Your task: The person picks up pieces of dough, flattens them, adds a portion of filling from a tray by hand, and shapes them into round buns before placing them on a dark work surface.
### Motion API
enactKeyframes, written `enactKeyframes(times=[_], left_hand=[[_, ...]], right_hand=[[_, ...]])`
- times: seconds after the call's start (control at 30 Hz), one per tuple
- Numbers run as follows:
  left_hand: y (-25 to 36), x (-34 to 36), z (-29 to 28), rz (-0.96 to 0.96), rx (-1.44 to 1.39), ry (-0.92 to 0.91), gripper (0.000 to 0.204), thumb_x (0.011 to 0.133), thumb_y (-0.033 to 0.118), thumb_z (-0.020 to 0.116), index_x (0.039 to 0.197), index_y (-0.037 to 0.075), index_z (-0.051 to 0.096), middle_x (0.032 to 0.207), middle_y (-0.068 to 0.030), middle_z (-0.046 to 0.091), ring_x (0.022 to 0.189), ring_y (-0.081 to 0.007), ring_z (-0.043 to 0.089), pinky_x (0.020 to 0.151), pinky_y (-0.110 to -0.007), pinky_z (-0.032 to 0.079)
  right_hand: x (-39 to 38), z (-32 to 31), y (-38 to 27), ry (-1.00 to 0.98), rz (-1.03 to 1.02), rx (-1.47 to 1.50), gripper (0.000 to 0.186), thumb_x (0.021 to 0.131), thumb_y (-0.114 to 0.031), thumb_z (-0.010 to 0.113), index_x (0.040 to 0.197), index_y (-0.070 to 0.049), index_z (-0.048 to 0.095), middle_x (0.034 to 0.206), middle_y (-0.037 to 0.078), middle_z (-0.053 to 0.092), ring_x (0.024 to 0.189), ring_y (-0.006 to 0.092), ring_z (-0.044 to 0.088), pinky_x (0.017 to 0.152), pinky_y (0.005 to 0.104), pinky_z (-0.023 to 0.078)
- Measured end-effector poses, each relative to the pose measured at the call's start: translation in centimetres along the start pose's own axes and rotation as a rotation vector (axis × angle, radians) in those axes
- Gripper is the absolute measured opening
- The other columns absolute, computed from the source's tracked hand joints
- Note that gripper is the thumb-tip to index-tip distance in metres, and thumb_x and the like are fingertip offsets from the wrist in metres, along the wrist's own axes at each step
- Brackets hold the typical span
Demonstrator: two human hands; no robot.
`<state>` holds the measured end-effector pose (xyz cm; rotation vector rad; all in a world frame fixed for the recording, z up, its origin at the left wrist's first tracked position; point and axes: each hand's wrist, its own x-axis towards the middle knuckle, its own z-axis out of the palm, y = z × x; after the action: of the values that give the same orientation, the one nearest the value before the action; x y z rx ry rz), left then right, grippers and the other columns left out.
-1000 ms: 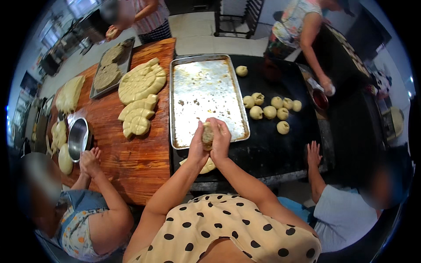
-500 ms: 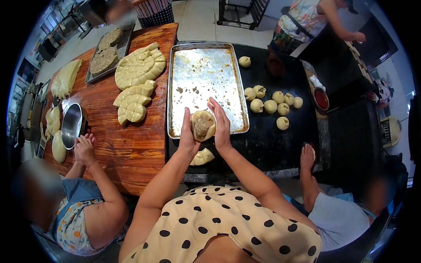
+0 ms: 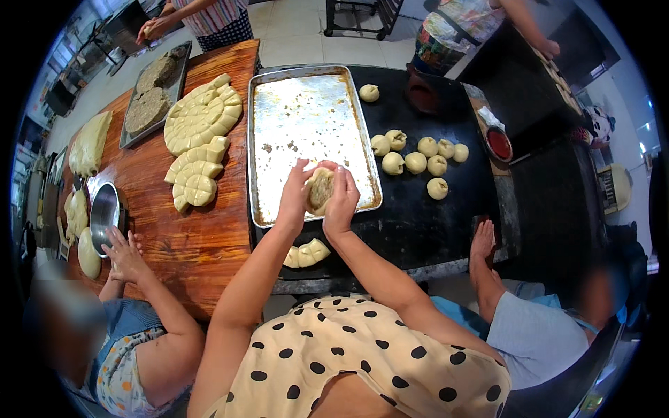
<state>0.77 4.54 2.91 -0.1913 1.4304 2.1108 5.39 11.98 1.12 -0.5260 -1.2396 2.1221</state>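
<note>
Between my palms sits a round of dough (image 3: 320,192) with brownish filling in its open middle. My left hand (image 3: 295,194) cups it from the left, fingers pointing away from me. From the right, my right hand (image 3: 342,200) curls round the other side. Both are over the near part of a metal baking tray (image 3: 261,139), whose surface carries crumbs and oily stains. Nearer to me, a short strip of cut dough pieces (image 3: 307,254) lies on the black worktop.
Several closed dough balls (image 3: 415,163) lie right of the tray. On the wooden table (image 3: 164,237) to the left are scored dough slabs (image 3: 203,115), a tray of filling (image 3: 148,109) and a steel bowl (image 3: 104,216). Co-workers' hands (image 3: 125,256) are close on the left, another's (image 3: 482,240) on the right.
My hands have closed further round the filled dough, and its edge now stands up more about the filling. The left co-worker's hands have shifted. The whole view has turned slightly.
</note>
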Motion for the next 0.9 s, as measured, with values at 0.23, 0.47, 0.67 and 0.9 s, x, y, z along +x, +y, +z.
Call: enactKeyframes(times=[0.23,0.47,0.67,0.9], left_hand=[[-0.6,-1.5,-1.3,0.017,-0.273,-0.022,0.043,0.103,0.041,0.048,0.125,0.004,0.052,0.113,-0.0095,0.061,0.103,-0.0186,0.063,0.088,-0.034,0.055],[-2.9,-1.6,-0.8,0.188,0.102,0.177,0.041,0.103,0.038,0.050,0.097,0.001,0.067,0.084,-0.0025,0.063,0.076,-0.0084,0.053,0.065,-0.027,0.043],[-1.3,-0.9,-0.7,0.141,0.469,0.092,0.050,0.103,0.045,0.048,0.091,0.001,0.067,0.077,-0.0033,0.062,0.071,-0.0104,0.053,0.066,-0.028,0.045],[-1.5,-1.8,-0.3,0.029,-0.447,-0.063,0.047,0.103,0.042,0.048,0.132,0.005,0.046,0.123,-0.0119,0.057,0.113,-0.0221,0.060,0.094,-0.036,0.053]], right_hand=[[0.2,0.0,-0.4,-0.229,-0.050,-0.347,0.036,0.103,-0.027,0.048,0.123,0.001,0.058,0.117,0.013,0.064,0.110,0.0180,0.059,0.098,0.0307,0.043],[-0.8,0.6,0.2,-0.203,-0.393,-0.702,0.027,0.099,-0.021,0.052,0.104,0.001,0.069,0.096,0.018,0.071,0.092,0.0321,0.067,0.096,0.0385,0.048],[-1.1,0.0,1.9,-0.058,-0.203,-0.522,0.026,0.099,-0.018,0.051,0.106,0.000,0.069,0.098,0.018,0.070,0.092,0.0315,0.067,0.088,0.0370,0.051],[-1.1,2.0,0.4,-0.103,-0.131,-0.246,0.040,0.107,-0.027,0.036,0.126,0.002,0.056,0.125,0.013,0.059,0.114,0.0202,0.056,0.100,0.0318,0.042]])
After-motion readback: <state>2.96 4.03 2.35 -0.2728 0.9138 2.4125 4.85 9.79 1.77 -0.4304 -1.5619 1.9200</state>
